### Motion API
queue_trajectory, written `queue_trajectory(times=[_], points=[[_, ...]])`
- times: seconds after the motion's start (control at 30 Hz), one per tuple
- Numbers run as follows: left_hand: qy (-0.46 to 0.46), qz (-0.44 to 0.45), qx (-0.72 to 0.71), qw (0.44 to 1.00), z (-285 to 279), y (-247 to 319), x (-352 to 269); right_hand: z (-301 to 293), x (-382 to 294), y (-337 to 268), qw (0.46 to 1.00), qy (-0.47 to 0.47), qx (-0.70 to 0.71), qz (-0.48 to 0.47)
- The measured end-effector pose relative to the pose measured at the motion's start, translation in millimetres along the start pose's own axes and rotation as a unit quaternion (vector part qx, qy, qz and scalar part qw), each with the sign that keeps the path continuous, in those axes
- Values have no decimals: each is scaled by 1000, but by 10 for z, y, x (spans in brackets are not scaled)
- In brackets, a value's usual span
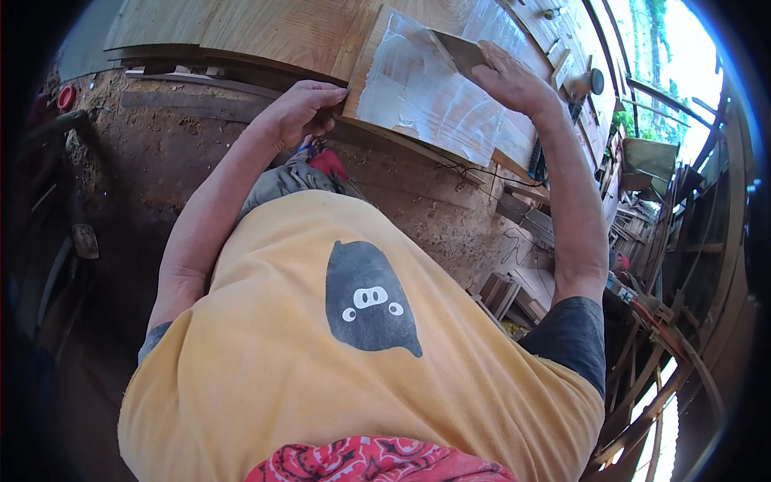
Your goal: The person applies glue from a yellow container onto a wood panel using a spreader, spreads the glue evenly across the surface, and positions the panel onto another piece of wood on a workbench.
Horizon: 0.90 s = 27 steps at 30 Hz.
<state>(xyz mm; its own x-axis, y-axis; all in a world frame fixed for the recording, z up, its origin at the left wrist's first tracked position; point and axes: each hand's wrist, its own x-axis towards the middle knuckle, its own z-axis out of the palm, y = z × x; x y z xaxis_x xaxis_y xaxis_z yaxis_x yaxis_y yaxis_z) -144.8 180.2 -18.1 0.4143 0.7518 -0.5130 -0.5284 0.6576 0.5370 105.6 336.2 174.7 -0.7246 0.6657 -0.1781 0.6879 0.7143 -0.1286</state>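
A wooden panel point(366, 75) lies in front of me, much of its face coated with a wet white film point(421, 90) that looks like glue and shows streaks. My right hand point(512, 75) grips a thin flat wooden spreader point(461, 53), its long edge against the coated face. At the panel's near left corner, my left hand point(310, 108) pinches the edge between thumb and fingers. The fingertips under that edge are partly hidden.
Bare wood sheets point(265, 36) are stacked to the left. A dark cable point(482, 175) hangs below the panel's near edge. Wood offcuts point(512, 295) lie low on the right. A red ring-shaped object point(66, 97) rests on the dirt floor point(156, 138).
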Motion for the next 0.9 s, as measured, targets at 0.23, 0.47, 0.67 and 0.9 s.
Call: queue_trajectory(times=[0.23,0.47,0.67,0.9], points=[[-9,4,1,1000,-23,-102,16,-63,31,-289,969,-237,-36,57],[6,-13,-28,1000,16,-65,-16,-23,-573,-951,959,-284,-13,-6],[6,-38,-33,999,36,-28,4,-89,-800,-1219,941,-338,-21,-3],[6,-52,-35,998,61,-33,-17,-154,-1344,-959,920,-231,247,201]])
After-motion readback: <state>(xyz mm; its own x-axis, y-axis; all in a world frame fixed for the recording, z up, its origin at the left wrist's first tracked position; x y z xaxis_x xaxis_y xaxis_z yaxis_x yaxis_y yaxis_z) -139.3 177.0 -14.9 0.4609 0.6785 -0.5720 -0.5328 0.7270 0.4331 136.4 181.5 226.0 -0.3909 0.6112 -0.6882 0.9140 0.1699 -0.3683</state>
